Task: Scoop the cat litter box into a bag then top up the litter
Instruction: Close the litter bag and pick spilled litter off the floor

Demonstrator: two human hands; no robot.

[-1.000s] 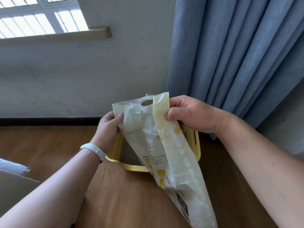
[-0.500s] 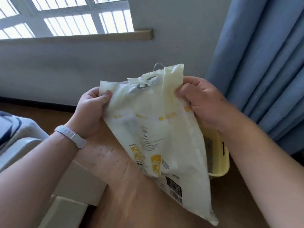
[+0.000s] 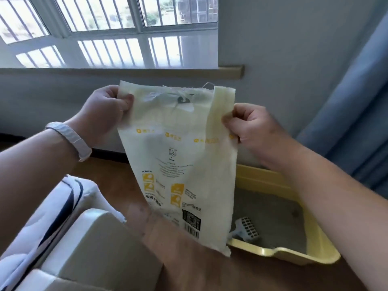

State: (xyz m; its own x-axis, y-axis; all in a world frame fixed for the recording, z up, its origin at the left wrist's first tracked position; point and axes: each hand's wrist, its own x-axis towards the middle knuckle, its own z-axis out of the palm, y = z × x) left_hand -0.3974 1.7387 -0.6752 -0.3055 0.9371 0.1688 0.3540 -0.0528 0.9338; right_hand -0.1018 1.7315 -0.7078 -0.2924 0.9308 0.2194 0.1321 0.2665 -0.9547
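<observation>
While both hands (image 3: 105, 114) (image 3: 249, 127) pinch its top, bag (image 3: 180, 156) hangs flat.

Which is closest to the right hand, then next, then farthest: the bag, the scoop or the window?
1. The bag, pinched in the right hand.
2. The scoop, below, in the litter box.
3. The window, far back, upper left.

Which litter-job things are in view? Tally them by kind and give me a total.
bag: 1
litter box: 1
scoop: 1
hands gripping the bag: 2 (left hand, right hand)
Total: 5
</observation>
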